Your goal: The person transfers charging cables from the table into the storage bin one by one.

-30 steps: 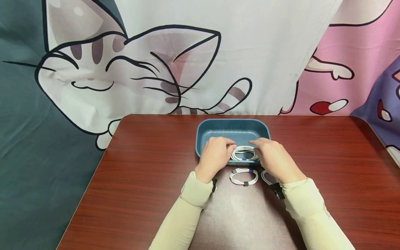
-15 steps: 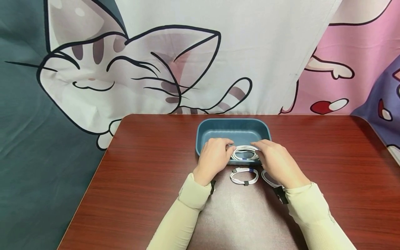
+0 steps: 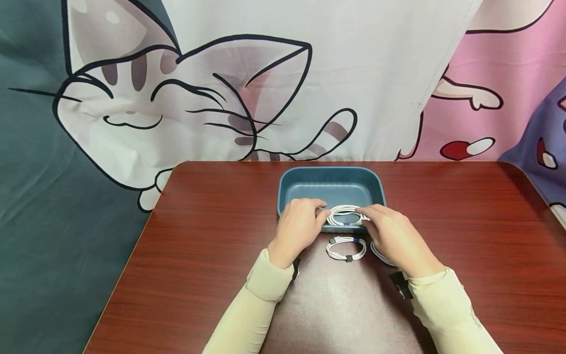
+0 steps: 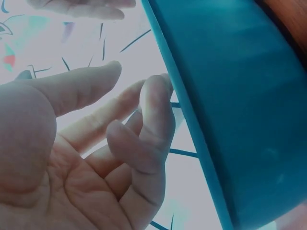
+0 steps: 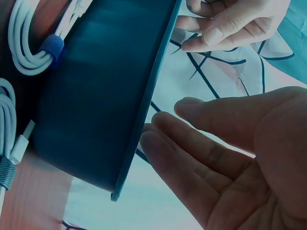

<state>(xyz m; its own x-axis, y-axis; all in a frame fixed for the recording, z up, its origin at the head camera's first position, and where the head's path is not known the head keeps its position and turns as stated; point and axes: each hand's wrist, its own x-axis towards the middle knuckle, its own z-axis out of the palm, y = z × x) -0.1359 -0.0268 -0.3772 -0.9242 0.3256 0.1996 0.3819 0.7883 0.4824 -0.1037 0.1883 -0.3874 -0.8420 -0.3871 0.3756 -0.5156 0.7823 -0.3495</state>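
A coiled white cable (image 3: 333,217) lies in the near part of a teal box (image 3: 285,184). My left hand (image 3: 295,230) is over the box's near left rim, fingers loosely bent beside the coil; in the left wrist view nothing is between them. My right hand (image 3: 400,241) hovers at the near right rim, and its relaxed fingers (image 5: 165,146) hold nothing in the right wrist view. A second white cable coil (image 3: 346,256), bound with a dark strap, rests on the table before the box. A third coil (image 3: 380,255) is partly hidden under my right hand.
The box stands toward the far edge of a reddish-brown wooden table (image 3: 212,236). Behind it hangs a curtain (image 3: 376,73) with cartoon cats. Blue and grey straps bind the two coils outside the box, seen in the right wrist view.
Both hands have drawn back slightly toward the near side, the left also to the left and the right to the right. The coils have stayed where they were.
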